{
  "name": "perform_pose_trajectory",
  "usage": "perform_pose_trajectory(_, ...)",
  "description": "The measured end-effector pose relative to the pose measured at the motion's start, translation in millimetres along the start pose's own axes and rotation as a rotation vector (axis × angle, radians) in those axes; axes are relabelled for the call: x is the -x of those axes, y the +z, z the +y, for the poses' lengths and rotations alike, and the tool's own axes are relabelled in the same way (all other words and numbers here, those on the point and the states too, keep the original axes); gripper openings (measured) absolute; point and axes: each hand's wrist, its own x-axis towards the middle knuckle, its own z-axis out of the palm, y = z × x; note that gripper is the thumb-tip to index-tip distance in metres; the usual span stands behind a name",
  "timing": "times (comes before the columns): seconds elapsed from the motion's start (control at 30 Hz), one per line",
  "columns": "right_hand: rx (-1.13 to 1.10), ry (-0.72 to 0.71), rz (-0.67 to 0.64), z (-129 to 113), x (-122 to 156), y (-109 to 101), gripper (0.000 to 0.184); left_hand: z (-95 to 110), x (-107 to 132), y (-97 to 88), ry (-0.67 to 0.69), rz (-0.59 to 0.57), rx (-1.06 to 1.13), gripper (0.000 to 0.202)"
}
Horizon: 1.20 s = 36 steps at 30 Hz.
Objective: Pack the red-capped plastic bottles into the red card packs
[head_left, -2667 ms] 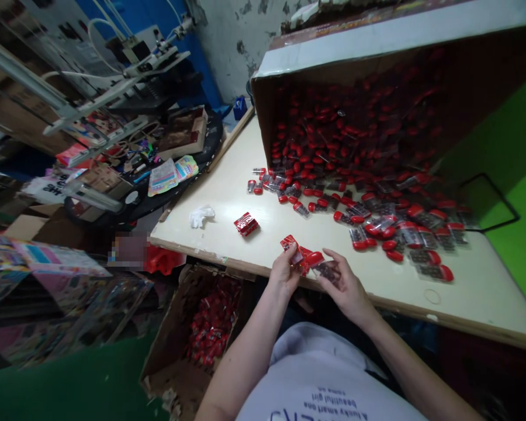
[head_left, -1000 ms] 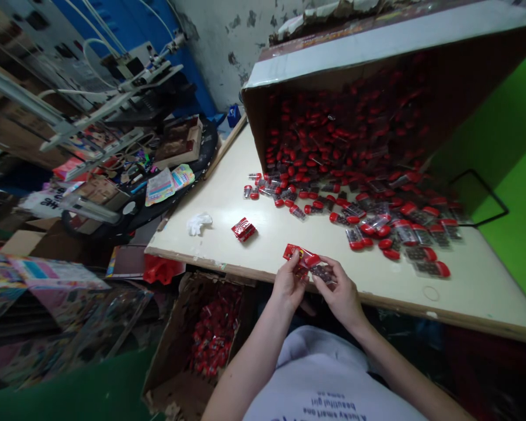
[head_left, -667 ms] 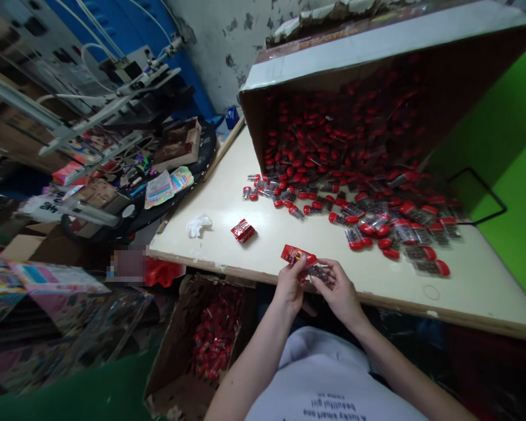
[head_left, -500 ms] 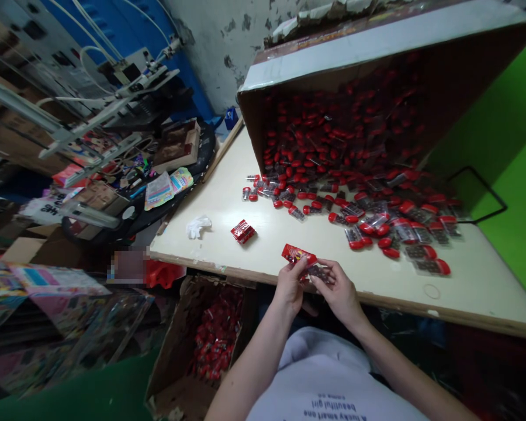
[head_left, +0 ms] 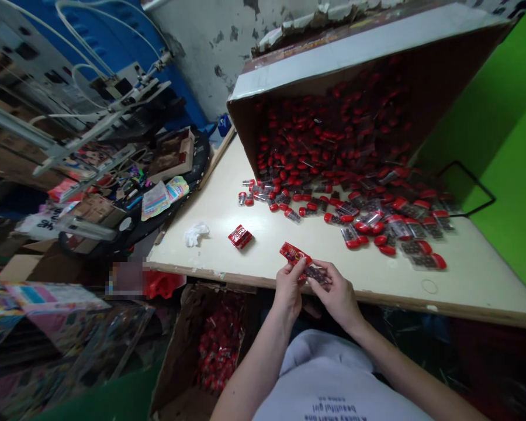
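Observation:
My left hand (head_left: pixel 290 283) pinches a red printed wrapper (head_left: pixel 294 253) above the table's front edge. Close beside it, my right hand (head_left: pixel 335 289) is closed on a small clear bottle (head_left: pixel 315 273) with dark pieces inside. The bottle's end meets the wrapper between my hands; fingers hide whether it is inside. A stack of red wrappers (head_left: pixel 241 237) lies on the table to the left. Many red-capped bottles (head_left: pixel 368 219) are spread over the table beyond my hands, spilling from a large carton (head_left: pixel 245 88) tipped on its side.
A crumpled white tissue (head_left: pixel 196 234) lies on the table (head_left: pixel 228 204) at left. Below the edge stands a carton (head_left: pixel 169 362) holding red-wrapped items (head_left: pixel 219 351). A machine with a round black table (head_left: pixel 201 158) is at left. A black wire handle (head_left: pixel 480 187) stands by the green panel (head_left: pixel 515 175).
The view has shifted slightly. My hands stay together over the table edge, with the wrapper and bottle held nearly as before.

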Motion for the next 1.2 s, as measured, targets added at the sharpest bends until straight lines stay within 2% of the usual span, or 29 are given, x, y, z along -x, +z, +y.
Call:
perform_pose_trajectory(0.2,-0.215,0.084,-0.097,2.3,-5.2,1.2,0.037,5.2,0.2,2.9,-0.073,-0.07,0.026,0.034)
perform_pose_trajectory(0.4,-0.108,-0.028,-0.029,-1.0,-2.5,6.3,0.037,7.0,1.5,10.2,-0.043,-0.105,0.077,0.03)
perform_pose_trajectory(0.67,-0.096,0.0,-0.079,-3.7,0.5,2.8,0.04,19.6,1.5,-0.7,-0.024,-0.217,-0.056,0.035)
perform_pose_trajectory(0.8,-0.139,0.002,-0.057,-2.2,-1.6,7.8,0.042,16.6,1.1,0.7,-0.058,-0.172,0.0,0.037)
perform_pose_trajectory(0.97,-0.163,-0.005,-0.056,-3.5,-0.9,13.5,0.042,12.9,2.1,1.2,-0.022,-0.031,0.156,0.028)
perform_pose_trajectory(1.2,-0.297,0.081,-0.08,1.3,-0.5,13.4,0.038,17.8,5.9,-2.4,-0.002,-0.12,0.131,0.026)
